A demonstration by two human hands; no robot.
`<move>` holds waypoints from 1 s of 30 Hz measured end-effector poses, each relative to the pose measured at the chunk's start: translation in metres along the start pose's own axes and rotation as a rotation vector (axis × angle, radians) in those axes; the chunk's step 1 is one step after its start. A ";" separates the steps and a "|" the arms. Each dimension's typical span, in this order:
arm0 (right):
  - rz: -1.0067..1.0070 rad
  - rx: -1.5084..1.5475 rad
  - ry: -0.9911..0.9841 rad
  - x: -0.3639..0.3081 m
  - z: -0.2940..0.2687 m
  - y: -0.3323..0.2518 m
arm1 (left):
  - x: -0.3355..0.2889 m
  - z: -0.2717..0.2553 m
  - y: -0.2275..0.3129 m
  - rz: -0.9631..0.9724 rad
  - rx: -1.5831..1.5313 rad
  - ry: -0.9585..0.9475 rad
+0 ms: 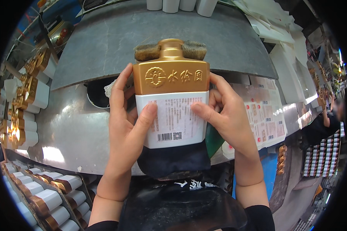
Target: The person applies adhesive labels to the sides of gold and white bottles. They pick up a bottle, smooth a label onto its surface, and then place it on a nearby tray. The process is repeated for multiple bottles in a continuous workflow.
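A flat, square-shouldered bottle (pixel 172 82), gold on top and white below, is held upright in front of me. A printed paper label (pixel 176 119) with a barcode covers its white face. My left hand (pixel 129 115) grips the left side, the thumb pressed on the label's left edge. From the other side my right hand (pixel 227 111) grips it, its thumb on the label's right part. The curled fingers of both hands are partly hidden behind the bottle. Behind the bottle's neck a bristle brush (pixel 194 50) shows on both sides. Below the bottle is a dark cloth (pixel 173 159).
A dark bowl (pixel 98 94) with a whitish cloth is left of the bottle. Printed label sheets (pixel 264 115) lie at the right. Similar bottles (pixel 38 92) line the left, and a crate of them (pixel 50 196) sits lower left. White containers (pixel 170 5) stand behind. Another person (pixel 322 123) is far right.
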State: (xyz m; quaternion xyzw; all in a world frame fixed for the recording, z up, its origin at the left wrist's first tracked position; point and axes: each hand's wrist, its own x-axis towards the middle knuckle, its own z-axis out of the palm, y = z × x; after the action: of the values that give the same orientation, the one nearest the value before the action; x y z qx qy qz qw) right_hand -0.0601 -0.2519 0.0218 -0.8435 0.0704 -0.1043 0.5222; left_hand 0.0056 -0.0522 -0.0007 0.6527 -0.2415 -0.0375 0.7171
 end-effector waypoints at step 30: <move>0.185 0.401 0.105 0.025 -0.075 0.029 | -0.032 -0.011 -0.003 -0.117 -0.078 -0.153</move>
State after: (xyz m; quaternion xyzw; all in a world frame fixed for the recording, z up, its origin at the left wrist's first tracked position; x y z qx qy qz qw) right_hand -0.0550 -0.3349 0.0311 -0.7062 0.1525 -0.1116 0.6823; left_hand -0.0176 -0.0305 -0.0139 0.6326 -0.2555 -0.1385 0.7179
